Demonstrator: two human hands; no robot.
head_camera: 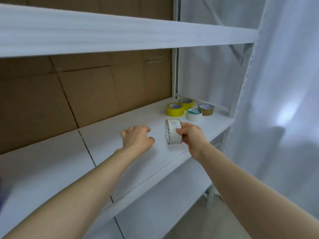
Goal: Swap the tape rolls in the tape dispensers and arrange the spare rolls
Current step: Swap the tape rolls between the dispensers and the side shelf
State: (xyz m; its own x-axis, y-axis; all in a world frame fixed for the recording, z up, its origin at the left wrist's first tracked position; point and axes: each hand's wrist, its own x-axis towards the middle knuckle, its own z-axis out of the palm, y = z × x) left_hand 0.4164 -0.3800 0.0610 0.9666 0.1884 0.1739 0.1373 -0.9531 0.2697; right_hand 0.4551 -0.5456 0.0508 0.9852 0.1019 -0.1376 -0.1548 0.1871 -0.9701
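My right hand (190, 136) grips a white tape roll (173, 131) with blue handwriting on it, held on edge just above the white shelf (120, 135). To its left, my left hand (137, 138) hovers over the shelf with fingers loosely curled and holds nothing. Further back at the right end of the shelf lie two yellow rolls (174, 109) (186, 102), a white roll (194, 114) and a brown roll (206, 109), all flat and close together. No tape dispenser is in view.
Brown cardboard (77, 94) lines the back of the shelf. A white shelf board (103, 30) runs overhead and a lower shelf (164, 204) sits below. The rack's perforated post (241, 94) stands at right, with white plastic sheeting (284, 100) beyond it.
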